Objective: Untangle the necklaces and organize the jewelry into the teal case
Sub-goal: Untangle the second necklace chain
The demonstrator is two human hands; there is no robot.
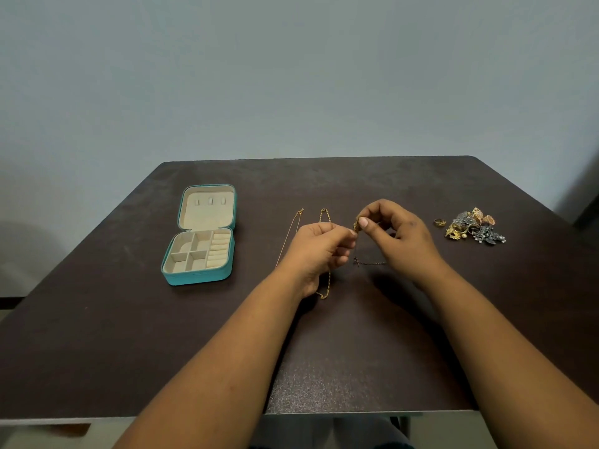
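There, gold tangle (356,224) pinched between left hand (319,244) and right hand (400,234), above table (324,351).

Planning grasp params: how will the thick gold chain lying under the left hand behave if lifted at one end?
The gold chain is linked, so probably floppy: it should drape and swing, not stay straight. It looks thin, so likely light. It may slide on the smooth table.

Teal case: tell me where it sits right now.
In the head view the teal case lies open on the left part of the dark table, left of the thin gold chain and the hands, far from the jewelry pile at right.
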